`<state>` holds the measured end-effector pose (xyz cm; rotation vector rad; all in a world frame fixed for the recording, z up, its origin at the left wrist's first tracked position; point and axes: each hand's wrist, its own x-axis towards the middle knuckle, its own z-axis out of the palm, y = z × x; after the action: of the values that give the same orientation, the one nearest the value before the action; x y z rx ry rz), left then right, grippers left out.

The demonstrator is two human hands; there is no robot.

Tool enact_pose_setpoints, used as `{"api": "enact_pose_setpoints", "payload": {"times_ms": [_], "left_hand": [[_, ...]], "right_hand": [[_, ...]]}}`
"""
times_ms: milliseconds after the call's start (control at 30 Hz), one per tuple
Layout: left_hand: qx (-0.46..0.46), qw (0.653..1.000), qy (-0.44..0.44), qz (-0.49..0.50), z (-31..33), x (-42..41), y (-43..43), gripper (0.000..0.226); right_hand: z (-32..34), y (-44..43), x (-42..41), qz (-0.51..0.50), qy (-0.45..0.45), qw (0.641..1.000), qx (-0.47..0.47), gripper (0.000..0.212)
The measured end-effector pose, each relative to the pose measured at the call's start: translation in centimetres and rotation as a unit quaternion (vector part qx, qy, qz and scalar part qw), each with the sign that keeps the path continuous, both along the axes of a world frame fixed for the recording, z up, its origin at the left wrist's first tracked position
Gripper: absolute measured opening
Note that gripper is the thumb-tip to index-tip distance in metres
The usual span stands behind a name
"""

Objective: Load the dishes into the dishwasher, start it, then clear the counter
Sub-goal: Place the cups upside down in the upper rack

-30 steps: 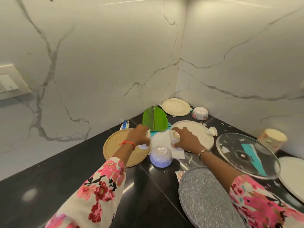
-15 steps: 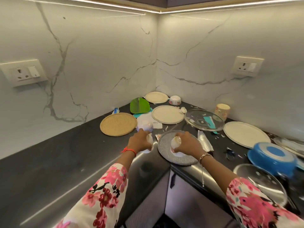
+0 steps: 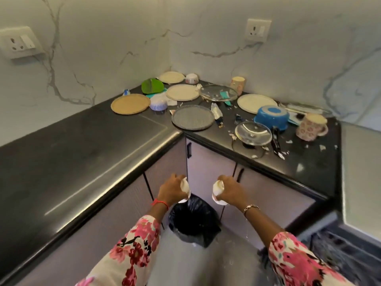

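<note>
Left hand [image 3: 171, 189] clenches 1 white wad [image 3: 185, 185]; right hand [image 3: 231, 190] clenches a 2nd wad [image 3: 218, 186]; both hang just above the black-lined bin [image 3: 185, 223]. Apparently paper: light, soft, crushable, best enclosed whole in the fist.

Bin [image 3: 193, 221] on floor [image 3: 185, 265] before corner cabinets [image 3: 208, 162], lid [image 3: 253, 133] left of mug [image 3: 311, 129] on counter [image 3: 82, 141] (right end)

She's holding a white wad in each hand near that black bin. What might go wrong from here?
1. The right hand holds its white wad about level with the rim of the bin, not clearly over the opening, so it may land on the floor.
2. The grey plate lies close to the front edge of the counter and could be knocked off.
</note>
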<state>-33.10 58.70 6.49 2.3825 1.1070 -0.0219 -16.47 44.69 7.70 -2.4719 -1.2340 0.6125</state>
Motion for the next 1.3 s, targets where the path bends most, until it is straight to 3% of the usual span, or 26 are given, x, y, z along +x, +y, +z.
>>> {"api": "enact_pose_setpoints", "payload": {"times_ms": [333, 633, 933, 1300], "left_hand": [[-0.018, 0.995, 0.04, -0.092, -7.9, -11.2, -15.5, 0.075], [-0.028, 0.985, 0.051, -0.161, -9.9, -18.2, -26.5, 0.072], [-0.029, 0.961, 0.038, -0.273, -10.0, -15.9, -35.0, 0.071], [-0.038, 0.934, 0.019, -0.354, -10.2, -6.5, -45.4, 0.065]], "right_hand": [[-7.1, -17.8, -13.6, -0.095, 0.015, 0.994, -0.06, 0.063], [-8.0, -31.0, -22.9, -0.185, 0.076, 0.978, -0.067, 0.06], [-9.2, -40.7, -25.1, -0.291, 0.09, 0.95, -0.069, 0.063], [-10.3, -51.2, -18.8, -0.353, 0.079, 0.932, -0.029, 0.061]]}}
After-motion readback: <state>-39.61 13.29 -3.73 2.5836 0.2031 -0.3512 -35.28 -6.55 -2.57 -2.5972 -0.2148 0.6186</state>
